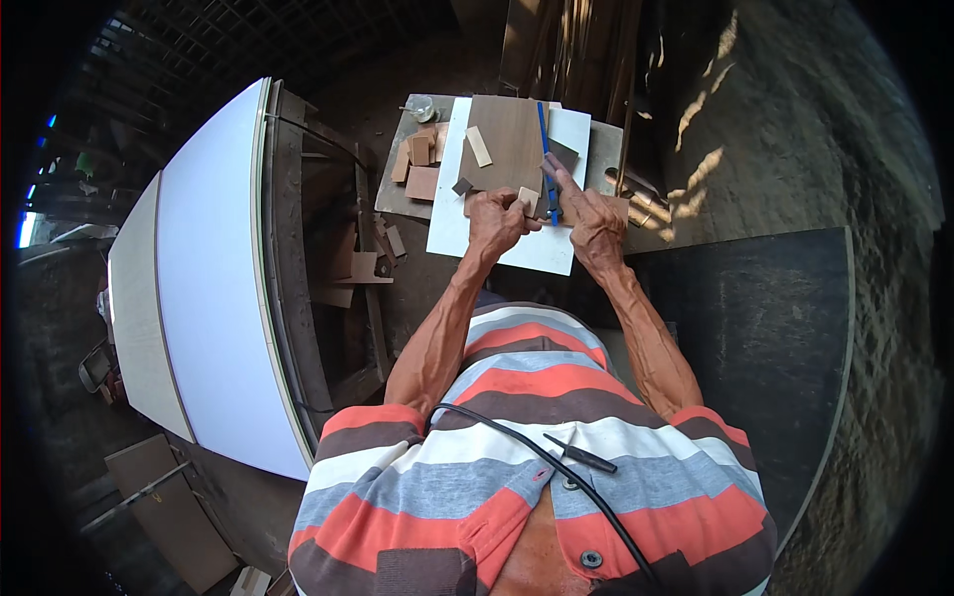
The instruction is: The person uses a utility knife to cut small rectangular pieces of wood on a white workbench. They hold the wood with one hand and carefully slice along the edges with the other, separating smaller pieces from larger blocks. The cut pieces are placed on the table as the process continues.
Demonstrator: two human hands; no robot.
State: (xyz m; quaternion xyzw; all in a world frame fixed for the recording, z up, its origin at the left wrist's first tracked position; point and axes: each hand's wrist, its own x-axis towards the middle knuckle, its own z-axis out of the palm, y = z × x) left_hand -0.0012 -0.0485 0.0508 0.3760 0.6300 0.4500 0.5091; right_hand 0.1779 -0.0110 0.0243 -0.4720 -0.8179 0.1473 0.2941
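The work is far off in the head view and small, so fine detail is hard to read. The person's own chest, in a striped polo shirt (527, 437) with a black cable (556, 477) across it, fills the near part of the picture and hides whatever lies below it.

The left hand (497, 221) is curled into a loose fist around a small pale wood block (528, 199), pinched between thumb and fingers; the fingertips themselves are hidden behind the knuckles. The right hand (594, 223) is mostly closed, with its index finger stretched out and pressing on a blue strip-like tool (546, 159), perhaps a ruler or a blade; what it is exactly cannot be made out, and how the other fingers grip it cannot be seen.

The blue tool lies along the right part of a brown wood-grain panel (502, 144), which rests on a white sheet (477, 238) on the far workbench. A light wood offcut (479, 146) lies on the panel, and a small dark chip (462, 186) sits at its left edge. More wood scraps (417, 164) are piled to the left on the bench. A large white board (214, 278) stands well to the left, and a dark board (765, 338) lies to the right, its near end cut off by the shirt.
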